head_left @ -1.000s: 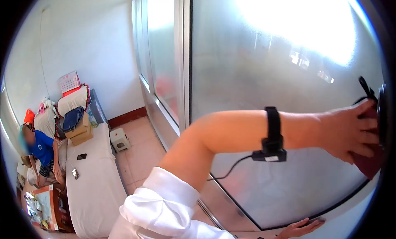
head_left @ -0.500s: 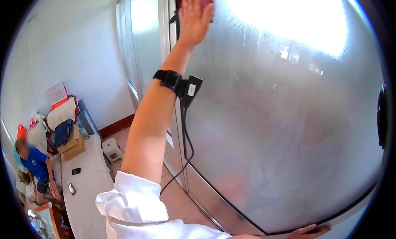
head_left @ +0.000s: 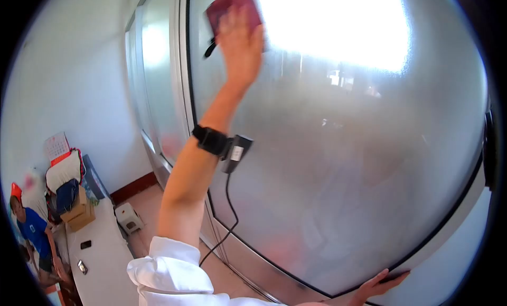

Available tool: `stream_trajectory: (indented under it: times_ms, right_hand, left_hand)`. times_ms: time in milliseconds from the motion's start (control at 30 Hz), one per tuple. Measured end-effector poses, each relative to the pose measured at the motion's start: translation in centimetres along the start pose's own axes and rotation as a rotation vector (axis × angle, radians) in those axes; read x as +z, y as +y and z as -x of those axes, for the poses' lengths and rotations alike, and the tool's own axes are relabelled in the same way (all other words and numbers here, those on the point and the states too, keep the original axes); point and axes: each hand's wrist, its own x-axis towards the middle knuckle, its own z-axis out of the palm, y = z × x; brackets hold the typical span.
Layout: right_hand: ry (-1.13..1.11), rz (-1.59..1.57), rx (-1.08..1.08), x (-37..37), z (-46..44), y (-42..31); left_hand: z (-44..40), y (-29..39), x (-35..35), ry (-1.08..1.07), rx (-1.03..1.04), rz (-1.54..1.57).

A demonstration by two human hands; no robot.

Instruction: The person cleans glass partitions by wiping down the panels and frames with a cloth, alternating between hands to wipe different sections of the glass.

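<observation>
High on the frosted glass panel [head_left: 317,163], my left hand [head_left: 242,52] lies over a maroon cloth [head_left: 252,6] and presses it against the surface. The fingers are slightly blurred. A short black strap [head_left: 209,48] sticks out from the cloth's lower left. On the wrist sits a black band [head_left: 211,140] with a small box and a cable. At the lower right, my right hand [head_left: 371,289] rests with its fingers apart on the panel's lower frame. It holds nothing that I can see.
Metal framing [head_left: 185,57] runs up the panel's left side. To the lower left, a person [head_left: 34,226] in blue sits beside a pale covered surface [head_left: 100,253] with two phones. Cardboard boxes [head_left: 79,211], a white stool [head_left: 129,218] and a calendar [head_left: 57,146] are nearby.
The left hand and cloth have shifted right and down from the panel's upper left frame. The view has turned somewhat to the right. My right hand shows more fully on the lower frame.
</observation>
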Motion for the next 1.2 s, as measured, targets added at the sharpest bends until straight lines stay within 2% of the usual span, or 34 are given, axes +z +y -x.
stream_trajectory:
  times_ms: [33, 67, 100, 167, 267, 400, 500, 567, 600, 767, 833, 867, 933, 967, 1033, 1100, 1133, 1200]
  right_hand:
    - [-0.018, -0.005, -0.012, -0.1, -0.1, 0.1]
    - [-0.015, 0.003, -0.020, -0.4, -0.2, 0.1]
    - [-0.009, 0.007, -0.026, -0.5, -0.3, 0.2]
    - [-0.025, -0.022, -0.043, -1.4, 0.0, 0.7]
    - [-0.023, -0.054, -0.035, -1.8, 1.0, 1.9]
    - [-0.110, -0.023, -0.065, -1.9, 1.2, 2.7]
    - [-0.108, 0.040, -0.087, -1.9, 1.0, 2.8]
    - [-0.103, 0.089, -0.107, -1.8, 0.7, 2.5]
    - [-0.087, 0.124, -0.110, -1.8, 0.6, 2.2]
    - [-0.080, 0.272, -0.067, -2.1, 0.3, 0.7]
    - [-0.071, 0.210, -0.098, -2.0, 0.3, -0.1]
    - [-0.079, 0.035, -0.025, -1.9, 0.2, -0.7]
    - [-0.020, -0.211, 0.076, -1.3, 0.1, -2.0]
    - [-0.022, -0.201, 0.078, -1.1, 0.2, -1.3]
    - [0.030, 0.191, -0.143, -0.8, 0.4, 2.0]
    - [0.034, 0.101, -0.142, -0.4, 0.0, 2.2]
    - [0.041, 0.067, -0.132, 0.0, 0.0, 1.8]
    - [0.051, 0.027, -0.113, 0.4, -0.1, 1.6]
  left_hand:
    - [-0.8, 3.1, 0.5, 0.014, 0.103, 0.025]
    - [-1.6, 6.1, 1.3, -0.064, 0.105, 0.075]
    - [-2.7, 8.4, 1.4, -0.065, 0.377, 0.236]
    - [-2.5, 19.0, 1.1, 0.049, 0.306, 0.317]
    - [-1.1, 27.9, 2.6, 0.105, 0.386, 0.408]
    - [1.6, 35.5, 1.7, -0.049, 0.461, 0.371]
    - [3.4, 37.7, 1.5, -0.106, 0.494, 0.280]
    - [3.6, 37.0, 0.7, -0.042, 0.455, 0.251]
    - [4.2, 36.3, 0.1, -0.048, 0.507, 0.245]
    - [7.6, 31.5, 0.6, -0.094, 0.620, 0.516]
    - [7.4, 27.4, -0.4, -0.138, 0.668, 0.567]
    - [6.9, 24.7, -0.9, -0.209, 0.687, 0.541]
    - [5.9, 19.0, -1.7, -0.210, 0.644, 0.508]
    - [5.6, 15.8, -1.8, -0.142, 0.578, 0.507]
    - [4.9, 9.4, -3.1, -0.206, 0.485, 0.241]
    - [5.3, 4.4, -4.3, -0.192, 0.365, 0.122]
    - [4.6, 3.1, -5.9, -0.385, 0.219, 0.209]
    - [5.7, -1.4, -5.5, -0.327, 0.141, 0.017]
